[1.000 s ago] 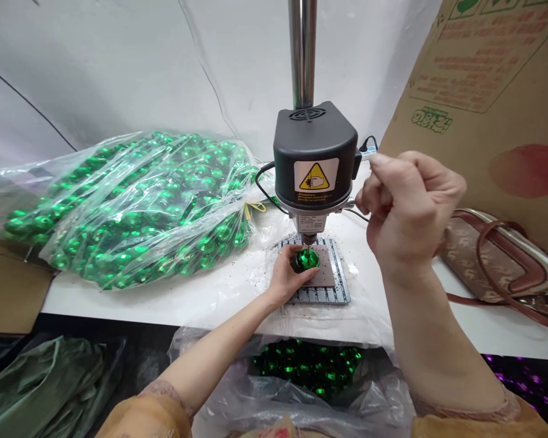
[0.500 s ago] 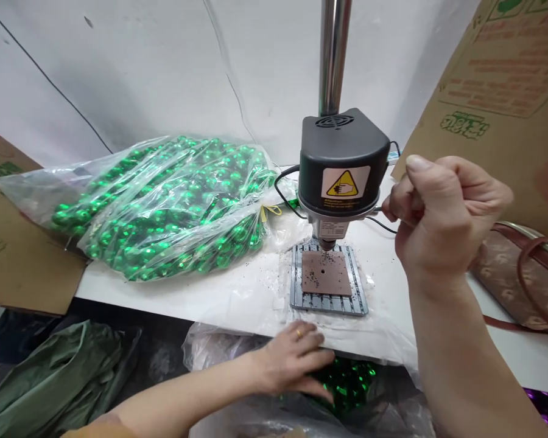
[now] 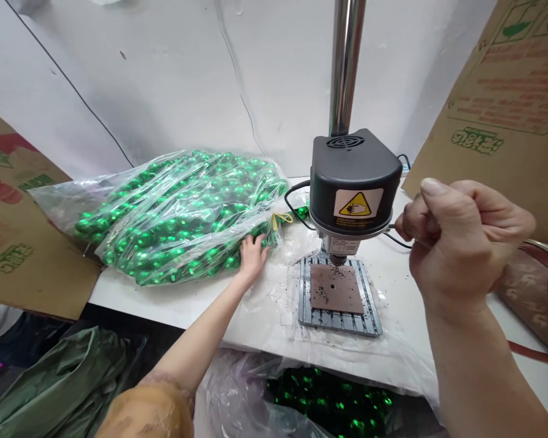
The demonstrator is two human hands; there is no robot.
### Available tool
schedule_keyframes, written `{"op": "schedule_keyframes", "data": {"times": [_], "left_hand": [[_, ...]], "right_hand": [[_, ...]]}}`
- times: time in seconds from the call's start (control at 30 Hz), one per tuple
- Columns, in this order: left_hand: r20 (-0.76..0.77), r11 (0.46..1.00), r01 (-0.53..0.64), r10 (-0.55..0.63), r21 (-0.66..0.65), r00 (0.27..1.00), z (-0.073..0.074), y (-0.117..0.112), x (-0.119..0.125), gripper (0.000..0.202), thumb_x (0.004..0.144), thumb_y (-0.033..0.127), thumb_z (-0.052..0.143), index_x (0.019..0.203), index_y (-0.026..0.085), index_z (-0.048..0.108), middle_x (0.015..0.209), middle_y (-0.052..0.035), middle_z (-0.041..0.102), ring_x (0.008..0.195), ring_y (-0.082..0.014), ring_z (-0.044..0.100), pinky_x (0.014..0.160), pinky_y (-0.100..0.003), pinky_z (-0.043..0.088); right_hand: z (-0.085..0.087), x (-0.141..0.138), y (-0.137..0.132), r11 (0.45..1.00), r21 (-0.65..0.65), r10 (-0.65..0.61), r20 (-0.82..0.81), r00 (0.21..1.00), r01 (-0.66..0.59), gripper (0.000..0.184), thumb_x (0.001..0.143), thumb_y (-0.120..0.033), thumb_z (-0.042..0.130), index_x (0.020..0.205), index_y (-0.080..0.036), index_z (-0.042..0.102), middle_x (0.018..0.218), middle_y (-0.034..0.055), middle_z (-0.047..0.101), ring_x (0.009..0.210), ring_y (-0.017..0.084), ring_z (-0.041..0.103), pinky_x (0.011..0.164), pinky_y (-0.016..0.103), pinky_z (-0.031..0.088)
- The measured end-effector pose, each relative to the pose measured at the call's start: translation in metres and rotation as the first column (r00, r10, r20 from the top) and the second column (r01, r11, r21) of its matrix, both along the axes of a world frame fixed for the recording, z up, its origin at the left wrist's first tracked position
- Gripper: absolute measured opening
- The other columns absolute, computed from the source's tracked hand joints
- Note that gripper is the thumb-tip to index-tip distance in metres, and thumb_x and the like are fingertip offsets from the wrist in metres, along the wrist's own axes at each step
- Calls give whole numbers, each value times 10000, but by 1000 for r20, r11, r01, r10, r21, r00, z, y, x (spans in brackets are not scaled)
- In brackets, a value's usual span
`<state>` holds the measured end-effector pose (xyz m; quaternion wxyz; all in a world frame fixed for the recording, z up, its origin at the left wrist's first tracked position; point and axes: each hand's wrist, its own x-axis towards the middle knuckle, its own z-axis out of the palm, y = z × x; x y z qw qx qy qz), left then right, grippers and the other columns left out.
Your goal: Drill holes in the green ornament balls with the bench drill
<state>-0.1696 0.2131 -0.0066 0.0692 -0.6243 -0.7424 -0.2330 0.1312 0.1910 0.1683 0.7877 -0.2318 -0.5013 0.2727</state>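
My left hand (image 3: 253,257) reaches to the near right side of a clear plastic bag (image 3: 178,219) full of shiny green faceted beads. Its fingers are spread against the bag, close to the yellow tie (image 3: 281,219), with nothing gripped in them. My right hand (image 3: 466,237) is closed around the feed handle (image 3: 390,227) of a small black drill press (image 3: 356,182); the fist hides most of that handle. Under the chuck (image 3: 338,260) a brown square plate (image 3: 337,298) with a hole lies on the slotted grey base (image 3: 374,328), strewn with dark shavings.
Below the table's front edge, an open plastic bag (image 3: 237,389) holds more green beads (image 3: 333,398). Cardboard boxes stand at the left (image 3: 31,243) and right (image 3: 488,109). A patterned handbag (image 3: 534,304) with a brown strap sits behind my right arm. Green cloth (image 3: 68,371) lies lower left.
My left hand has moved up and left, from the beads below the table edge to the tied bag. My right hand stays on the handle. The view has shifted slightly.
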Motion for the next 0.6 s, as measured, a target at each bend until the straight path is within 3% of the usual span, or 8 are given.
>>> {"op": "schedule_keyframes", "data": {"times": [0.03,0.1,0.17,0.23,0.33,0.43,0.5,0.6], "left_hand": [[39,987,162,-161,-2,986,1,7,1,283,905,262,576,1163,208,677,1272,-162,557,1224,-305,534,1033,-492,448],[74,894,449,-448,4,891,9,15,6,204,905,238,558,1036,234,714,1320,-126,571,1272,-272,526,1070,-478,434],[33,829,556,-558,54,829,21,13,8,224,916,239,531,1050,262,709,1318,-105,600,1278,-256,535,1095,-474,417],[-58,872,455,-452,179,890,32,0,7,246,927,255,521,1100,272,694,1298,-104,624,1307,-271,514,1130,-494,375],[-106,911,29,16,412,994,36,-32,-8,309,898,362,597,1180,253,661,1438,-118,524,1463,-354,306,1196,-594,212],[-48,853,-334,384,401,922,20,-59,-32,679,835,523,655,1412,201,498,1603,-175,282,1508,-453,115,1163,-697,141],[-80,877,-376,416,299,906,6,-63,-46,751,836,528,655,1473,195,437,1630,-180,223,1508,-493,28,1143,-733,123],[-104,934,-277,306,227,946,-5,-47,-61,504,889,378,614,1376,255,575,1600,-110,335,1519,-464,-89,1156,-716,144]], "right_hand": [[0,0,0,1000,-1,4,-3,1000,-4,402,778,-144,628,453,-192,397,398,-77,359,360,54,337,401,285,248],[0,0,0,1000,6,9,-14,1000,-9,401,773,-146,632,452,-194,397,394,-77,360,355,55,336,395,284,247],[0,0,0,1000,12,3,-13,1000,-3,402,771,-147,635,451,-193,395,391,-78,365,351,53,338,392,281,250],[-1,0,0,1000,12,-7,-5,1000,7,404,770,-150,638,450,-192,395,394,-79,358,353,52,345,393,278,254],[-1,1,1,1000,2,-8,0,1000,8,411,770,-162,647,447,-191,393,405,-79,322,362,55,353,395,280,248],[-1,1,0,1000,-14,-5,11,1000,5,420,779,-179,647,446,-189,392,414,-78,304,370,53,353,405,278,250],[-1,1,0,1000,-5,-12,14,1000,12,417,782,-174,641,448,-188,392,413,-78,311,371,51,351,406,277,251],[0,0,-1,1000,21,-18,5,1000,18,407,784,-152,626,454,-192,392,405,-75,343,369,57,348,395,281,243]]}}
